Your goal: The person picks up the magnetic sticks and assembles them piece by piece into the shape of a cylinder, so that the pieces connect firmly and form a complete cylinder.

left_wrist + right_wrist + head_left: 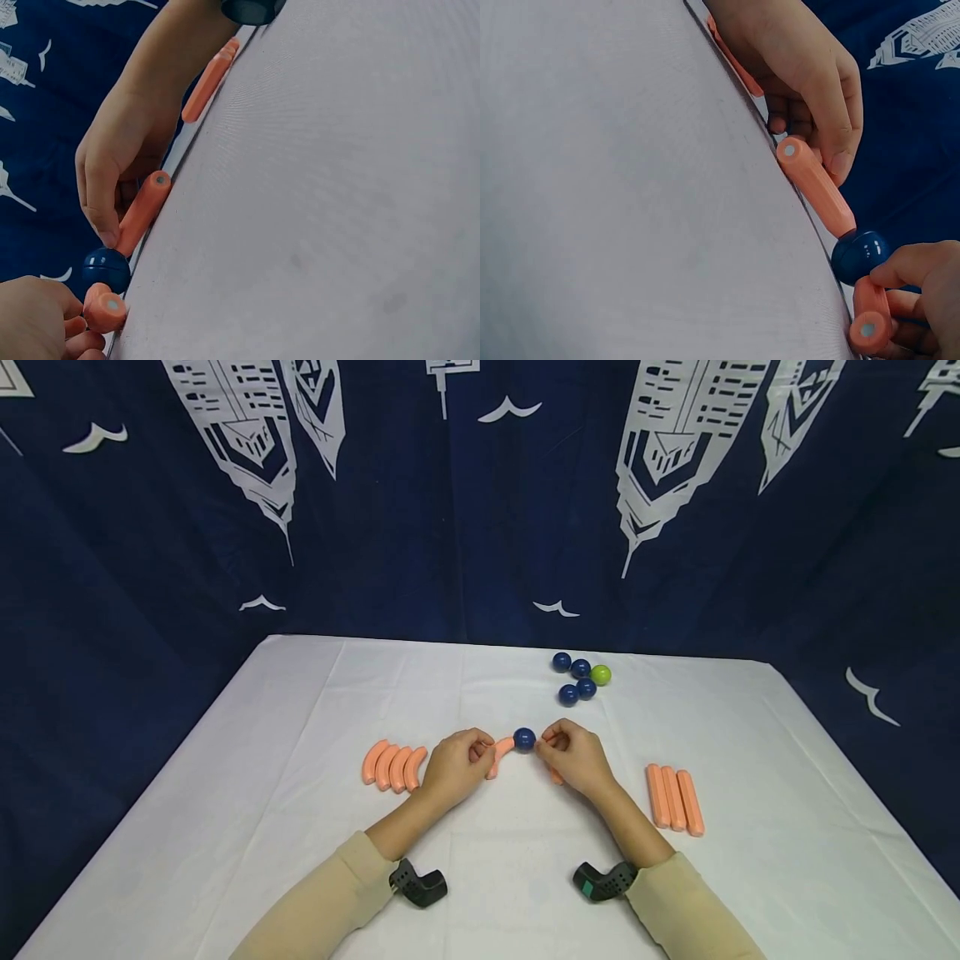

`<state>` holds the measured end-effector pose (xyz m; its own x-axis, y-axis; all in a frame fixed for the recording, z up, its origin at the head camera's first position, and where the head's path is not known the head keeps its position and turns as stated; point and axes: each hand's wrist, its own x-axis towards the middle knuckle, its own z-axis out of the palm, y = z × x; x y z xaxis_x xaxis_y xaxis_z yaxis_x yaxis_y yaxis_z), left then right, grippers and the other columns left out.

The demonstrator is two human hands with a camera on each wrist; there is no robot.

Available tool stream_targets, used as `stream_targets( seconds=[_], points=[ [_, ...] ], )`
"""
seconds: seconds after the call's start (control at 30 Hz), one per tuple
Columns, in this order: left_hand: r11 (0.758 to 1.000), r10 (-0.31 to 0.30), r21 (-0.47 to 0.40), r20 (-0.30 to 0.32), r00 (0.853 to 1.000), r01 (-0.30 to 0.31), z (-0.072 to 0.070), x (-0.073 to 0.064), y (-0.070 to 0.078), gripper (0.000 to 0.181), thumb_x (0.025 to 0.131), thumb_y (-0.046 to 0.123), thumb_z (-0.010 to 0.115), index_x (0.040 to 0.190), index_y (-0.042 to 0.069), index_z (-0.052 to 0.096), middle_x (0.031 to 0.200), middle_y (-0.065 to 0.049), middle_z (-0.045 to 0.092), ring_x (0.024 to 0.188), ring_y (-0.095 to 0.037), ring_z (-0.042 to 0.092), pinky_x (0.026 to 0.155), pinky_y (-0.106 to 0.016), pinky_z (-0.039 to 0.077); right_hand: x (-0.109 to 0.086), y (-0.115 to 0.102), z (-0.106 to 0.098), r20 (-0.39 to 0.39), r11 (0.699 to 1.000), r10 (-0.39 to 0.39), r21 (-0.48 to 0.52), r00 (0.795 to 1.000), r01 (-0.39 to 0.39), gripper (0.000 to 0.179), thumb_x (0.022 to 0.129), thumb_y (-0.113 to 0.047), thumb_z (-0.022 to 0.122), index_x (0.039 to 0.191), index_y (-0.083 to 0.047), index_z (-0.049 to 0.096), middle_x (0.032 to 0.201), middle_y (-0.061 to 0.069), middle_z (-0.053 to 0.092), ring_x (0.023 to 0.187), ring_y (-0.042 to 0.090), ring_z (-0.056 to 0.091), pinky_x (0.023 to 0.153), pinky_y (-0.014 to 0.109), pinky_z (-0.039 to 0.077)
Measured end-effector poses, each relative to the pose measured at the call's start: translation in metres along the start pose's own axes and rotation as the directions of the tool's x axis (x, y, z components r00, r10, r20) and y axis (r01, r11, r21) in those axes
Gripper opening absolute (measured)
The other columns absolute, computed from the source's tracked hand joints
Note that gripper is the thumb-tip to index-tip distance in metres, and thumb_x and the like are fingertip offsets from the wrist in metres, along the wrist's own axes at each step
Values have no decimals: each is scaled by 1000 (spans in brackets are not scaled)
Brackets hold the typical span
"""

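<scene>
A dark blue ball sits on the white cloth between my hands. My left hand pinches a curved orange rod whose upper end touches the ball's left side. Across from it, my right hand pinches another orange rod against the ball's other side, its fingers hiding much of that rod in the head view. Grey discs show on the rods' free ends in both wrist views. In the right wrist view the blue ball joins the two rods.
Several curved orange rods lie side by side at the left. Three straight orange rods lie at the right. Toward the back are several blue balls and one green ball. A dark blue printed curtain hangs behind the table.
</scene>
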<state>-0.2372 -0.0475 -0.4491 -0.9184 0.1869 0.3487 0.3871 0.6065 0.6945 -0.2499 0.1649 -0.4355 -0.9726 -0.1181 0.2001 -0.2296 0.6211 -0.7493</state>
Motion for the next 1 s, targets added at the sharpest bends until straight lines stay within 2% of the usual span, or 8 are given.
stream_targets(
  seconds=[0.17,0.4,0.57,0.77,1.0],
  points=[
    [1000,19,-24,12,1000,-18,0,-1,0,16,92,20,63,98,10,74,69,9,61,62,-4,54,56,-22,45,-1,2,1,-20,1000,-10,21,1000,10,12,86,-10,70,91,-1,64,74,4,61,59,12,52,54,23,42],
    [999,36,-24,27,999,-36,1,-2,1,13,92,20,64,86,15,74,64,12,56,57,-2,49,54,-20,41,0,5,1,-18,997,-66,31,998,67,13,84,-7,72,94,1,67,82,6,63,74,17,55,67,26,44],
    [999,53,-9,35,998,-52,1,-2,1,11,91,21,66,94,14,74,72,8,59,65,-5,53,60,-23,45,1,12,-3,22,997,-72,-20,997,73,22,78,-9,75,97,-1,67,88,7,61,81,20,54,73,33,45],
    [995,98,-37,73,993,-96,1,-1,0,19,91,26,69,103,13,74,88,5,65,80,-9,61,72,-25,49,3,21,-8,49,985,-112,-124,993,117,21,72,-14,74,88,-6,63,78,2,54,73,18,48,65,32,41],
    [995,97,-45,92,991,-93,2,-2,0,16,92,26,67,101,14,74,80,8,62,73,-6,57,67,-25,47,3,23,-6,35,992,-101,-78,994,104,18,73,-10,76,85,-7,64,73,1,53,68,16,47,60,30,40]
  ],
)
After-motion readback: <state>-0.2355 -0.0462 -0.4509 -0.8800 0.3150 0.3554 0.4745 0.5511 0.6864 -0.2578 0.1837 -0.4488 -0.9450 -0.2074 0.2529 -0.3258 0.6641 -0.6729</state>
